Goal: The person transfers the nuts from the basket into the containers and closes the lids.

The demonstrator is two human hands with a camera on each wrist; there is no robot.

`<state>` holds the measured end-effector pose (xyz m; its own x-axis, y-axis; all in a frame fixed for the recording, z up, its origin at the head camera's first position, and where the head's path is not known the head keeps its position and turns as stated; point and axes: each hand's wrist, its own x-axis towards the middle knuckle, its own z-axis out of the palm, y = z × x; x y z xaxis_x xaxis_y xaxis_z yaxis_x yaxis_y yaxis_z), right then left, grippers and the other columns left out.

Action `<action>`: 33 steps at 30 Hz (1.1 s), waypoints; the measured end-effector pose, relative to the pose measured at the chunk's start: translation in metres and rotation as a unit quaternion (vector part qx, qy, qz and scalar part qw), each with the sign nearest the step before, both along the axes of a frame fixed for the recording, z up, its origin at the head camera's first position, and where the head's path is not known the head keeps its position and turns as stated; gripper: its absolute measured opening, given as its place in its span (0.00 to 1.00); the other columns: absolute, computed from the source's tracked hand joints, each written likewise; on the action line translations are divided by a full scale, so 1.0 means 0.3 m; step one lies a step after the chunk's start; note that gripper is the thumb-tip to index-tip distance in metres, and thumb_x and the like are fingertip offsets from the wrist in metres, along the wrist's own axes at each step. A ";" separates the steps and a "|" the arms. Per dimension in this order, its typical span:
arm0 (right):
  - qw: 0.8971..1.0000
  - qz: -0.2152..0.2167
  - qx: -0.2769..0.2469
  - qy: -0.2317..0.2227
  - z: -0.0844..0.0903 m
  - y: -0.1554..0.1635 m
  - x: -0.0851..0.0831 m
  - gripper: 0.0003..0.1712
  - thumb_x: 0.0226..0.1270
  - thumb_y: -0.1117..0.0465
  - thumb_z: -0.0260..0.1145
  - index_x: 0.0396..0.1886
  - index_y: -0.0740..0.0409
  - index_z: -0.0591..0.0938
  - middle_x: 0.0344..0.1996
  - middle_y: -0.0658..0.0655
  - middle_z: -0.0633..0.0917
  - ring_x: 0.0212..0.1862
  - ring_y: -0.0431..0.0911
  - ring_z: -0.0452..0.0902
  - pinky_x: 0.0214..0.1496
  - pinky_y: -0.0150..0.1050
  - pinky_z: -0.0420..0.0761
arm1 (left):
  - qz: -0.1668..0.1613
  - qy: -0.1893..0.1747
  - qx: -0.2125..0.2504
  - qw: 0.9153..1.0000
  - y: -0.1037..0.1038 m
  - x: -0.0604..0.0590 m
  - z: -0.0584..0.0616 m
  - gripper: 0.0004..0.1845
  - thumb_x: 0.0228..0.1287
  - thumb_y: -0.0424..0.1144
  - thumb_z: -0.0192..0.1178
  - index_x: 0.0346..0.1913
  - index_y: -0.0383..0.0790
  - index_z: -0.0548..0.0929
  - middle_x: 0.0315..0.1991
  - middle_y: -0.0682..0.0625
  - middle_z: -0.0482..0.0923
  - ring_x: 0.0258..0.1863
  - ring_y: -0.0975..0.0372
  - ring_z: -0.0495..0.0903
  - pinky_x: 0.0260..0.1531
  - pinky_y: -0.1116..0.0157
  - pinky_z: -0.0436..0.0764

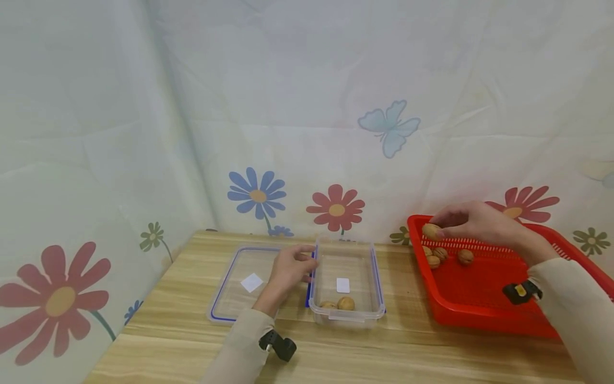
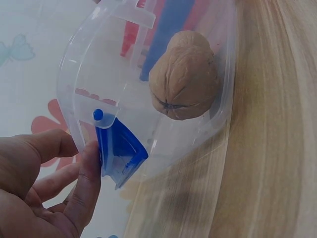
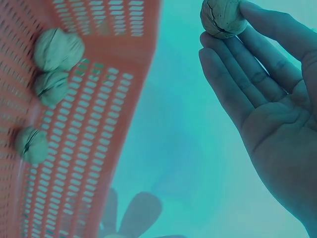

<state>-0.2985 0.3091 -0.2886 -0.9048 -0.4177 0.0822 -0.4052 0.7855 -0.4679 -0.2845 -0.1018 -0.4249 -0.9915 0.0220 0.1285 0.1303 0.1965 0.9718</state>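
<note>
Walnuts [image 1: 465,257] in red basket [image 1: 494,321], two in box [image 1: 352,316]

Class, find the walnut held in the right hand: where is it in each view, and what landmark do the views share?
Head: the held walnut is right of centre, in the right hand, by the far left corner of the red basket.
Left wrist: not in it; the walnuts there sit in the clear container.
Right wrist: top edge, right of centre, partly cut off.
Shared landmark: the flowered cloth.
</note>
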 end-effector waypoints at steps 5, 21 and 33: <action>1.000 0.014 -0.015 0.009 0.021 -0.041 0.036 0.26 0.70 0.52 0.77 0.63 0.56 0.86 0.53 0.55 0.90 0.54 0.51 0.85 0.59 0.56 0.88 | 0.002 -0.003 -0.002 1.000 0.001 0.000 0.000 0.22 0.66 0.26 0.69 0.62 0.29 0.84 0.43 0.37 0.87 0.33 0.52 0.89 0.30 0.58 0.93; 0.996 0.066 -0.041 0.041 0.001 -0.176 0.129 0.21 0.67 0.56 0.80 0.58 0.53 0.89 0.51 0.51 0.88 0.48 0.46 0.83 0.50 0.30 0.87 | 0.005 -0.003 -0.008 1.000 0.004 -0.001 -0.001 0.22 0.66 0.27 0.69 0.63 0.29 0.84 0.43 0.37 0.86 0.33 0.54 0.88 0.30 0.59 0.92; 0.990 0.128 -0.055 0.029 -0.078 -0.285 0.170 0.19 0.66 0.59 0.80 0.55 0.52 0.90 0.47 0.45 0.89 0.47 0.45 0.84 0.51 0.37 0.90 | 0.006 -0.001 -0.005 1.000 0.005 0.000 0.001 0.22 0.66 0.26 0.69 0.63 0.29 0.84 0.43 0.37 0.87 0.35 0.52 0.89 0.30 0.59 0.92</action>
